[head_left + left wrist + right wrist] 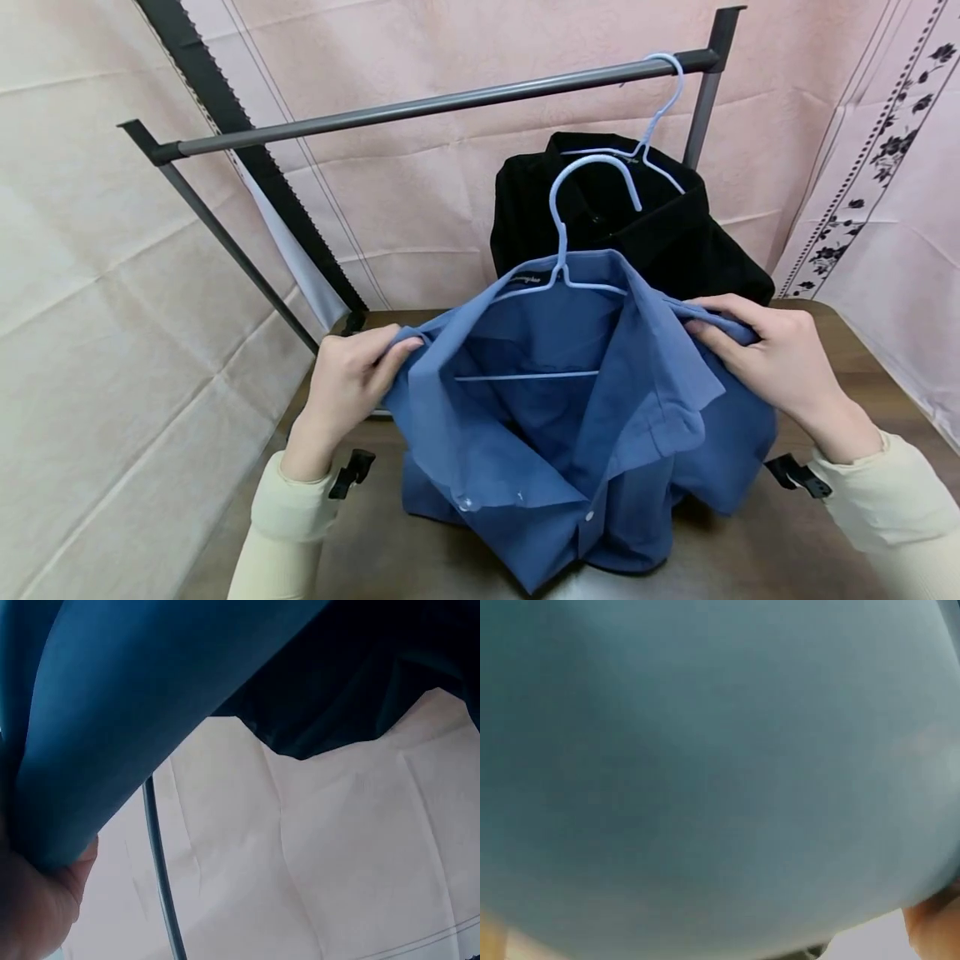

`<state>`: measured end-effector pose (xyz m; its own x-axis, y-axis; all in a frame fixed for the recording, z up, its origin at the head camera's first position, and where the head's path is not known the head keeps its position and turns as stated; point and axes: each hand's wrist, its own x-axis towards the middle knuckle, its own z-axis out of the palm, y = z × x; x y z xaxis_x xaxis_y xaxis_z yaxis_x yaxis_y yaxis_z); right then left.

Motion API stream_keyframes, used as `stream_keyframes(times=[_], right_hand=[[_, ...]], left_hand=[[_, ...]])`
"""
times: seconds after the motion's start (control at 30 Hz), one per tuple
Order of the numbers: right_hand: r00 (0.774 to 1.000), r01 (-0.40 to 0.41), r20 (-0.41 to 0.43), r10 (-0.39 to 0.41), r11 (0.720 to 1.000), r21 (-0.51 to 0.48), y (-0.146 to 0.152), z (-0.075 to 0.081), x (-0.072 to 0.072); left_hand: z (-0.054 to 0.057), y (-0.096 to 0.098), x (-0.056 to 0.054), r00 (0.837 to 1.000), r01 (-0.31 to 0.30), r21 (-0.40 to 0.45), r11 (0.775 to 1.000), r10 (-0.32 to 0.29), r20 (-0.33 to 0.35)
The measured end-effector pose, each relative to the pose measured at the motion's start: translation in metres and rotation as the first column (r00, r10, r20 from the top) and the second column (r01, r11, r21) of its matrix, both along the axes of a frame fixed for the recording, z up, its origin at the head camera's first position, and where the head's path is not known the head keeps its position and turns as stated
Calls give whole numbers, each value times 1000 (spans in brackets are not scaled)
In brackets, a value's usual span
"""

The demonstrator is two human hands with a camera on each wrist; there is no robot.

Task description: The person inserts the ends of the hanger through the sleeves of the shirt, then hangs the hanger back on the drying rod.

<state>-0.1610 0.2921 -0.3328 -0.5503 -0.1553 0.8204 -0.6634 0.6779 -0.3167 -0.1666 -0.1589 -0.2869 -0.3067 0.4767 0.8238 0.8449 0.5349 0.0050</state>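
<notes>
A blue collared shirt (pixel 517 467) hangs between both hands, its collar spread wide around a light blue hanger (pixel 559 225). The hanger's hook stands up out of the neck, and its lower bar crosses inside the shirt. At the left shoulder my left hand (pixel 348 375) pinches the cloth between thumb and fingers. My right hand (pixel 772 354) grips the other shoulder the same way. In the left wrist view, cloth drapes from the left hand (pixel 37 904) at the lower left. Blue cloth (pixel 705 780) fills most of the right wrist view.
Behind the shirt, a black garment (pixel 517 200) hangs on another light blue hanger (pixel 663 108) at the right end of a grey rack rail (pixel 420 108). A brown wooden table (pixel 375 533) lies below. Pale patterned cloth (pixel 112 250) covers the walls around.
</notes>
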Motion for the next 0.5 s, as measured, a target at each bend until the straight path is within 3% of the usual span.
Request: stream_keyframes(times=[0.13, 0.23, 0.37, 0.5], right_hand=[[992, 49, 118, -39, 995, -88, 5, -3, 4], [975, 64, 218, -32, 988, -142, 12, -5, 6], [942, -15, 328, 71, 985, -169, 18, -10, 6], [903, -145, 383, 194, 977, -154, 18, -17, 4]], left_hand=[[3, -6, 1, 999, -40, 73, 997, 42, -23], [8, -11, 1, 990, -109, 155, 982, 121, -68], [20, -17, 0, 965, -212, 294, 932, 248, -88], [35, -20, -2, 947, -262, 421, 868, 316, -63]])
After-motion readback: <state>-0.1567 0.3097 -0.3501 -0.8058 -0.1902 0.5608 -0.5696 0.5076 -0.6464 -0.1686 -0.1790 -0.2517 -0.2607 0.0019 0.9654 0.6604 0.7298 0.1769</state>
